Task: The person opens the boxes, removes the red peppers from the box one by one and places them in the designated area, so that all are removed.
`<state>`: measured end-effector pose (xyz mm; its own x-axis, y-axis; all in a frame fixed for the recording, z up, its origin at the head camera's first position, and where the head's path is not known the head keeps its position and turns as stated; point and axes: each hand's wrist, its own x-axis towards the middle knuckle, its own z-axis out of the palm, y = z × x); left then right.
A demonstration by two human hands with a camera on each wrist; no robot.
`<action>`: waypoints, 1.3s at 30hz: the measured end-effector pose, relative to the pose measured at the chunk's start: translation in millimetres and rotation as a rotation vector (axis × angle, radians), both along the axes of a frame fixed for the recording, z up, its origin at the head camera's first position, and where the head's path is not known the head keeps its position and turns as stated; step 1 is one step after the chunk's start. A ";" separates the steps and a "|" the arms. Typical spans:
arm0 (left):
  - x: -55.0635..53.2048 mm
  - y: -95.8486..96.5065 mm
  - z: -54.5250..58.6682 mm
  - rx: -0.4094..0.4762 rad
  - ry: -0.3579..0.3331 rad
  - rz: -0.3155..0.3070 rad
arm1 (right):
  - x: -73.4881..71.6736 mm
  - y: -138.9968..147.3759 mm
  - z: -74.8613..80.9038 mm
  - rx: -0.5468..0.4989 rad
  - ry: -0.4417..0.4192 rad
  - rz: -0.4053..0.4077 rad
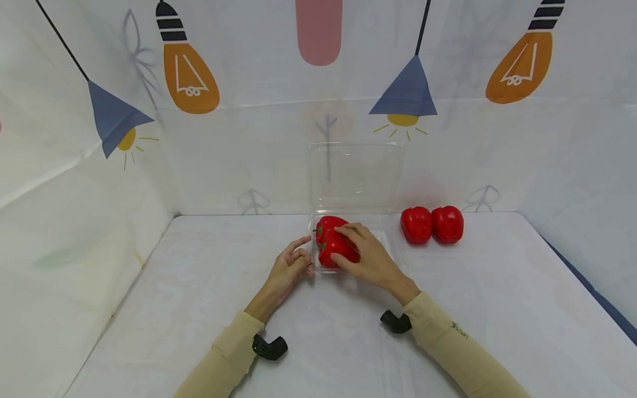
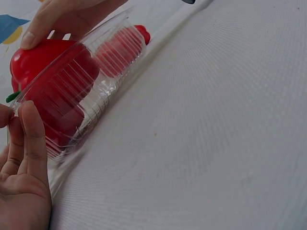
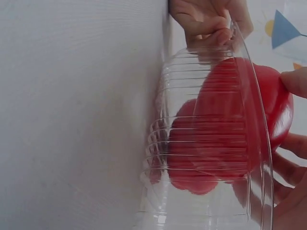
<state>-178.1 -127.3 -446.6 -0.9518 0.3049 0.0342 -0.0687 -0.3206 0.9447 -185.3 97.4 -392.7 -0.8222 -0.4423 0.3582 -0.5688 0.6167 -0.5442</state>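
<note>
A clear plastic clamshell container (image 1: 382,236) stands on the table, its ribbed wall (image 3: 189,62) showing in the right wrist view. Inside, on the left side, are two red bell peppers with green stems: a nearer one (image 1: 334,253) and one behind it (image 1: 328,222). My right hand (image 1: 372,257) holds the nearer pepper from above, thumb on the near side and fingers across the top. My left hand (image 1: 285,272) pinches the container's left rim between thumb and fingers. In the left wrist view, the held pepper (image 2: 43,55) rises above the rim.
The container's transparent lid (image 1: 355,176) stands raised at the back against the patterned white cloth wall (image 1: 259,138). Two more red peppers, a left one (image 1: 416,225) and a right one (image 1: 448,224), sit side by side to the container's right. White cloth covers the table (image 1: 214,249).
</note>
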 end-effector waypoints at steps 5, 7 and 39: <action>0.1 0.1 -0.1 0.003 0.008 -0.003 | 0.9 2.0 3.0 -0.014 -0.002 -0.001; -0.2 0.3 -0.8 0.001 0.007 -0.002 | 1.4 2.5 4.0 -0.019 -0.005 -0.001; -2.7 -0.7 -5.4 0.002 0.018 -0.004 | 4.0 16.4 16.4 -0.075 -0.064 -0.065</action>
<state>-180.8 -128.0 -452.0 -0.9497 0.3088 0.0520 -0.0530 -0.3221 0.9452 -181.3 113.7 -376.3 -0.8707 -0.3614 0.3336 -0.4913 0.6075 -0.6242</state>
